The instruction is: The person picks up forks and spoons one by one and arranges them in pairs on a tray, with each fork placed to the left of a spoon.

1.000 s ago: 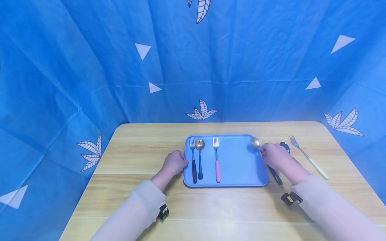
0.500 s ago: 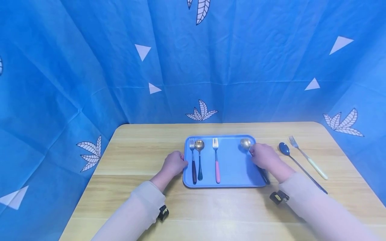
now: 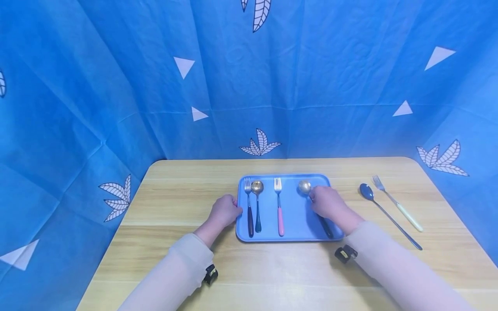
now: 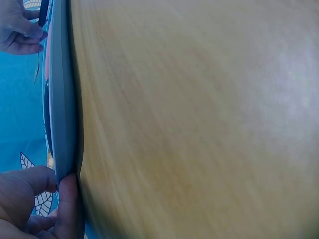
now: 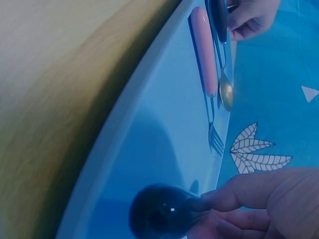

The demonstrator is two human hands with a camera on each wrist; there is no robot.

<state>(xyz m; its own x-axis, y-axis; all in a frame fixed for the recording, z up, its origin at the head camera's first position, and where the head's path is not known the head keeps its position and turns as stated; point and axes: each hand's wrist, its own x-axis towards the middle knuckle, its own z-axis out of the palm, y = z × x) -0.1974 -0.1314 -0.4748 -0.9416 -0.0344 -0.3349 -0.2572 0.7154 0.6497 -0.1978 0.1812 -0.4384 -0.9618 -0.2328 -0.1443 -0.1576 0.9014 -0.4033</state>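
My left hand pinches the left rim of a blue tray, thumb above and a finger beneath in the left wrist view. Over the tray's right half, my right hand pinches a spoon by its neck. The spoon's round bowl points to the back, and its dark handle looms close in the right wrist view. On the tray lie a fork with a dark handle, a gold-bowled spoon and a pink-handled fork, roughly side by side.
On the wooden table right of the tray lie a long dark spoon and a fork with a pale handle, both slanted. A blue patterned cloth hangs behind the table and at its sides.
My right hand has moved left with the spoon, from the tray's right rim to over its right half. The long dark spoon is now uncovered. The left hand stays put.
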